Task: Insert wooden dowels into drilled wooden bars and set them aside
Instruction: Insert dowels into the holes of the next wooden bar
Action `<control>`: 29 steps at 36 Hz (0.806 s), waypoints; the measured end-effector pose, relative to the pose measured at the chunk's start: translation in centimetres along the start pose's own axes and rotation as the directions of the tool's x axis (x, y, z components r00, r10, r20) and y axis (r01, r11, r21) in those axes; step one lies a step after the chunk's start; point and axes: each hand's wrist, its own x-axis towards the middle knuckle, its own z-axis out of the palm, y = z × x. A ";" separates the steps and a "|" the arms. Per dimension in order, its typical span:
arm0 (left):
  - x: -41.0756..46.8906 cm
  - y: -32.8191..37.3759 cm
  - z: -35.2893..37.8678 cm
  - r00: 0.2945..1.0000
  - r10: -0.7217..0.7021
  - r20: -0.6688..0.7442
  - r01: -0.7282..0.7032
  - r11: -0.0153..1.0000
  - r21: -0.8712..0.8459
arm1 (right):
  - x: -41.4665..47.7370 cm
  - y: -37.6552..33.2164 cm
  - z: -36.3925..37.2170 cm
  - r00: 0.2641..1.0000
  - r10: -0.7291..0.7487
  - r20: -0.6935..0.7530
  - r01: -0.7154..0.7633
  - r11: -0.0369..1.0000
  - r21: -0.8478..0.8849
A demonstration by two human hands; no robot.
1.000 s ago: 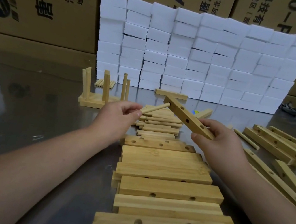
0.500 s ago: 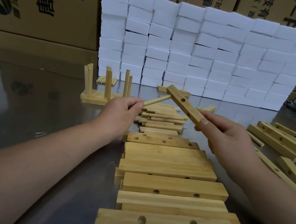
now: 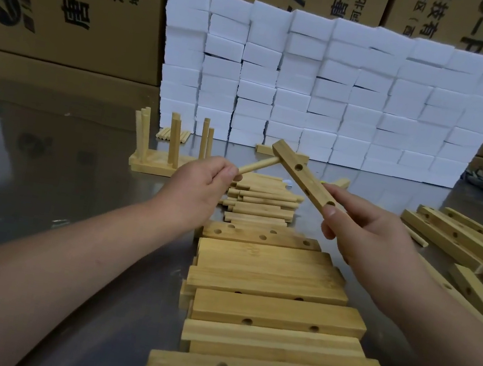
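Fingertips (image 3: 233, 173) of the left hand (image 3: 199, 186) are pinched on the near end of a dowel (image 3: 257, 166). The right hand (image 3: 365, 229) is curled round the near end of a drilled bar (image 3: 301, 174), thumb on top. Both pieces are held above the loose dowel pile (image 3: 259, 204). The dowel tip is met with the bar's far end, left side; entry into a hole cannot be told. Step judged: insertion. Next is called for: tip squared to the hole, pushed home, bar braced. One finished bar (image 3: 155, 165) is noted far left.
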 end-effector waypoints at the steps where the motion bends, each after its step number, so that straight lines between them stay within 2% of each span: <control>1: 0.0 0.1 0.0 1.000 -0.015 0.007 0.015 1.000 -0.015 | 0.0 -0.1 0.0 1.000 0.000 0.002 0.000 1.000 0.006; 9: 0.2 0.3 -0.2 0.987 -0.155 0.031 0.158 0.976 -0.151 | -0.1 -0.1 0.2 1.000 0.003 0.003 -0.003 0.999 0.054; 15: 0.4 0.6 -0.2 0.962 -0.248 0.110 0.270 0.914 -0.303 | -0.3 -0.3 0.2 1.000 -0.019 -0.006 0.019 0.996 0.088; 23: 0.2 1.1 -0.6 0.939 -0.279 0.203 0.333 0.887 -0.319 | -0.6 -0.4 0.3 1.000 -0.025 0.004 0.024 0.994 0.110; 29: 0.2 1.8 -0.9 0.893 -0.311 0.326 0.438 0.770 -0.464 | -0.9 -0.7 0.5 0.998 -0.046 0.053 0.040 0.993 0.108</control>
